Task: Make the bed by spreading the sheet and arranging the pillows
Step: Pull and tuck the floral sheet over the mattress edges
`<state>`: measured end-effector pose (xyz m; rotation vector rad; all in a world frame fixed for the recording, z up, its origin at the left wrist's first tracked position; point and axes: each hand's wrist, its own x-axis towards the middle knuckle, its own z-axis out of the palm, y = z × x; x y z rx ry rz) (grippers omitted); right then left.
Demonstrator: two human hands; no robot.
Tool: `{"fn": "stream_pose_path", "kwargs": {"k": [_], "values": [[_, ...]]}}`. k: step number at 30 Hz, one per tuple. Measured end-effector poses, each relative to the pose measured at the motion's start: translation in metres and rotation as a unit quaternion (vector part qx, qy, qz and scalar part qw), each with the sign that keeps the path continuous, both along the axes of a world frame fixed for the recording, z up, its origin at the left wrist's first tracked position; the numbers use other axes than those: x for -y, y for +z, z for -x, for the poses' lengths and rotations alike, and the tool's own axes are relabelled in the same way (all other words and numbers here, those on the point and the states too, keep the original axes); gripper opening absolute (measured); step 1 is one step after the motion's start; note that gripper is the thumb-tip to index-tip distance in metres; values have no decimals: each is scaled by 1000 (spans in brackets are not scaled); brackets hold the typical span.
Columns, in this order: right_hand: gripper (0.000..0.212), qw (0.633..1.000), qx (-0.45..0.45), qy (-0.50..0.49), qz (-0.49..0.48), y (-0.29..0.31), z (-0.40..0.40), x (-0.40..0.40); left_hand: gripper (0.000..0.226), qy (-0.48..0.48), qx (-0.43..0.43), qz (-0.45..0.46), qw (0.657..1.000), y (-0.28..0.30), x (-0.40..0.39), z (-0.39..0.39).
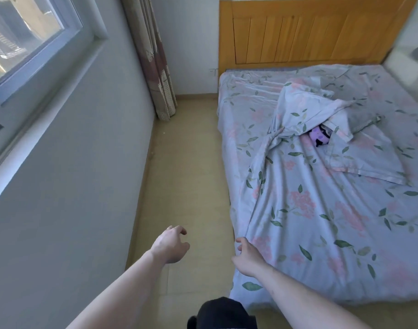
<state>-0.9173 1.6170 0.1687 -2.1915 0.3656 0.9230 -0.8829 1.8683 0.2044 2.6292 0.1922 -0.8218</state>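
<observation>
A pale blue floral sheet [322,210] lies rumpled over the bed, bunched into a twisted ridge running from the middle toward the near left edge. My right hand [247,257] is shut on the sheet's edge at the bed's near left side. My left hand [171,244] hovers over the floor beside the bed, fingers apart, holding nothing. A matching floral pillow [364,160] lies flat near the middle right. A grey pillow [360,117] sits partly under a fold. A small purple plush toy [318,137] peeks out between them.
A wooden headboard [310,32] stands at the far end. A narrow strip of tiled floor [186,174] runs between the bed and the grey wall with a window [25,36]. A patterned curtain [155,62] hangs in the corner. My dark-clothed leg [222,312] is at the bottom.
</observation>
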Motion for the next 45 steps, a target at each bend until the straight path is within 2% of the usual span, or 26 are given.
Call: {"fn": "stream_pose_path", "kwargs": {"k": [14, 24, 32, 40, 45], "values": [[66, 994, -6, -108, 29, 3, -73, -1, 51, -134, 9, 2, 991, 17, -5, -122], [66, 986, -28, -164, 8, -15, -192, 27, 51, -181, -16, -22, 983, 15, 26, -264], [66, 973, -17, -228, 5, -15, -272, 63, 49, -249, -6, -31, 968, 18, 82, -370], [62, 939, -16, -342, -21, -35, -285, 87, 49, -360, -32, -43, 931, -4, 151, -450], [64, 900, -30, -435, -17, -54, -293, 86, 51, -455, -55, -56, 887, -29, 188, -505]]}}
